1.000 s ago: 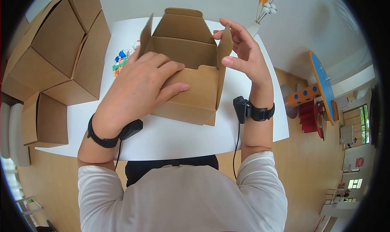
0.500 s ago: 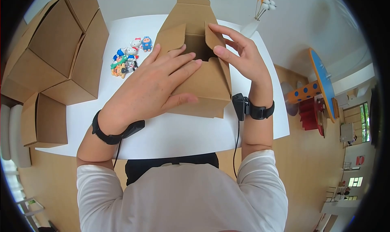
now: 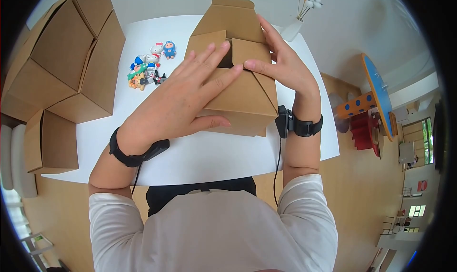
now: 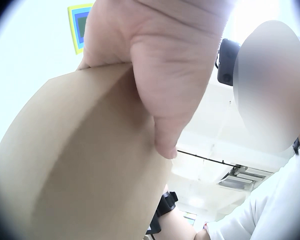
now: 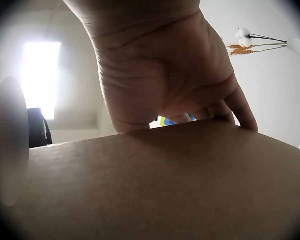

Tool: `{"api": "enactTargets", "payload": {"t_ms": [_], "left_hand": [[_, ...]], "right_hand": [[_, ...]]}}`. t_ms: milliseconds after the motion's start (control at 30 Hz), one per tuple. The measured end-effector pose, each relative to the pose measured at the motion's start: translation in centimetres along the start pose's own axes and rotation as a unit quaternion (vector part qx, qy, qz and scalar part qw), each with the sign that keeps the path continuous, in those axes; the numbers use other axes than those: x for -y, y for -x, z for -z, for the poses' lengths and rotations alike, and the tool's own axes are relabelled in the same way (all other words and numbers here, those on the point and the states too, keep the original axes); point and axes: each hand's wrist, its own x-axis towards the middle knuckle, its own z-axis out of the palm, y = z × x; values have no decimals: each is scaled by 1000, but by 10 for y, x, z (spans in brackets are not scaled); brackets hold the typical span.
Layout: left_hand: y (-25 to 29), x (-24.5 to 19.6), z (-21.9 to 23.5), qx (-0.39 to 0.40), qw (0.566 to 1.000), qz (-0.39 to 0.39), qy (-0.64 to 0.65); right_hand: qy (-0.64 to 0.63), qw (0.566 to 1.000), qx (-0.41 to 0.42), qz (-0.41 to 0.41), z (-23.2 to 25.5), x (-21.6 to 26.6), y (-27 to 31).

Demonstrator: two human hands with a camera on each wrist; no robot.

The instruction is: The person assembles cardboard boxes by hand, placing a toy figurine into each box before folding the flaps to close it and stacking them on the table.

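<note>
A brown cardboard box [image 3: 240, 123] stands on the white table in front of the person. Its far lid flap [image 3: 233, 15] leans up and back, while the left side flap [image 3: 202, 39] and right side flap [image 3: 252, 51] lie folded inward with a dark gap between them. Across the box's top and left side lies the left hand [image 3: 183, 93], its fingers extended over the near flap [image 3: 240, 93]. The right hand [image 3: 290, 67] rests its thumb on the right side flap, with its fingers along the box's right edge [image 5: 230, 125].
Several small toy figures [image 3: 151, 60] cluster on the white table [image 3: 102, 141] left of the box. Big cardboard boxes [image 3: 62, 48] are stacked farther left, above a smaller one [image 3: 59, 138]. A white vase [image 3: 292, 30] with dried stems stands behind the right hand.
The box has turned and shifted away from the person. Both side flaps have folded down inward under the hands. More toy figures have come into view past the left hand.
</note>
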Motion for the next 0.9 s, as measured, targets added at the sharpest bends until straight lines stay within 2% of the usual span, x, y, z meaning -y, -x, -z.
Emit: {"api": "enactTargets", "payload": {"t_ms": [233, 333, 433, 533, 633, 667, 767, 900], "left_hand": [[1, -7, 2, 50, 997, -1, -55], [4, -11, 3, 57, 996, 1, -63], [5, -14, 2, 65, 996, 3, -59], [7, -12, 1, 48, 997, -1, -53], [8, -15, 2, 41, 999, -6, -34], [7, -16, 3, 41, 999, -13, -18], [8, -19, 0, 35, 998, -50, 1], [10, -26, -1, 20, 996, -89, 1]], "right_hand": [[-12, 1000, 17, -9, 1, 0, 2], [-56, 998, 25, 15, 1, 2, 3], [9, 998, 56, -42, 9, 6, 5], [-90, 995, 31, -16, 13, -7, 2], [-87, 989, 121, -10, 22, 1, -24], [-39, 988, 150, 16, 22, 5, -31], [94, 957, 273, -30, 16, 35, -40], [216, 926, 306, -51, 2, 41, -53]]}}
